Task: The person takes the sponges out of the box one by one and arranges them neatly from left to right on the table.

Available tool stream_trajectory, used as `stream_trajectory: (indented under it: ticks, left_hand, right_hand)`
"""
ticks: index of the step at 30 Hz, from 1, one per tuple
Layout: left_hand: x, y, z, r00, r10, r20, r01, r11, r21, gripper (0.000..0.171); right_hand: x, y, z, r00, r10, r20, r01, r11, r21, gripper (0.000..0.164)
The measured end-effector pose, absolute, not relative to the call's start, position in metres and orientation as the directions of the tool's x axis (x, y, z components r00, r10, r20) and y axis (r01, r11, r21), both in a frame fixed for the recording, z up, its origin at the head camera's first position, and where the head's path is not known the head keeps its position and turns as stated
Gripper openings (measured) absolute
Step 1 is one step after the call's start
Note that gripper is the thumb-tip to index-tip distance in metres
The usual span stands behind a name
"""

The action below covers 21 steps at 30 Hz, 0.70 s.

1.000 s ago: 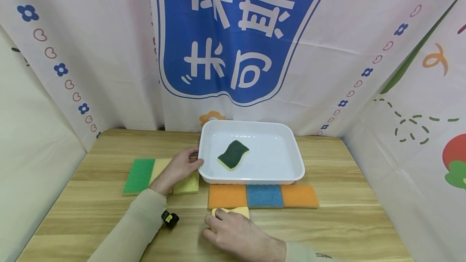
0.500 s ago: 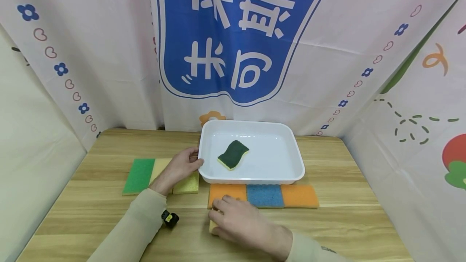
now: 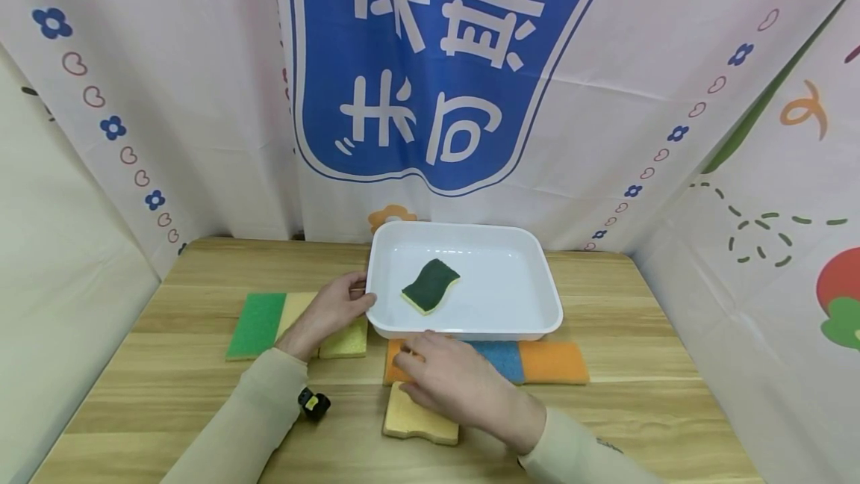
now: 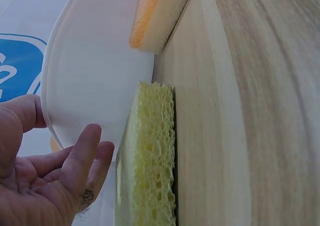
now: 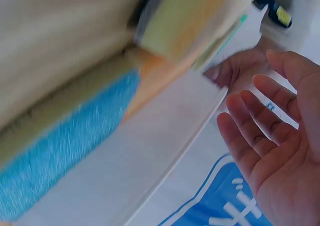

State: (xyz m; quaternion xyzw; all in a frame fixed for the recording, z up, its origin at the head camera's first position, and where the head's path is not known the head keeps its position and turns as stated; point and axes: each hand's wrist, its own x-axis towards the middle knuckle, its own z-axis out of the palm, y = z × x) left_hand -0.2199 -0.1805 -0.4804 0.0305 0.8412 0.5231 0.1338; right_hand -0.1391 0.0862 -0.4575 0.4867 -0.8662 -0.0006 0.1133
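Observation:
In the head view, my left hand [image 3: 334,314] holds the left rim of a white tray [image 3: 547,282], thumb over the rim and fingers against the outer wall. A dark green wavy sponge [image 3: 430,286] lies inside the tray. My right hand [image 3: 463,383] hovers over the left orange sponge [image 3: 398,364], partly hiding it, its fingers loose and holding nothing. Just below that hand, a pale yellow sponge [image 3: 419,418] with a notched front edge lies on the table. In the right wrist view, the right hand [image 5: 285,146] is plainly empty.
A blue sponge [image 3: 500,361] and another orange sponge [image 3: 554,362] continue the row along the tray's front. Left of the tray lie a green sponge [image 3: 257,325] and yellow sponges [image 3: 344,342], partly under my left arm. A printed curtain [image 3: 235,95] hangs behind the table.
My right hand has let go of the pale yellow sponge and moved away from me toward the tray. That sponge now lies in view below the orange one. The left hand has stayed put.

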Motion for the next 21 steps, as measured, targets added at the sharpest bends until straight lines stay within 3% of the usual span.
stream_trajectory:
  ticks: [21]
  left_hand:
    - [-0.220,-0.181,-0.481,-0.964,0.197,-0.178,-0.074,0.446,0.892,0.062]
  right_hand:
    - [-0.218,0.094,-0.448,-0.671,-0.706,0.228,-0.722,0.691,0.017,0.040]
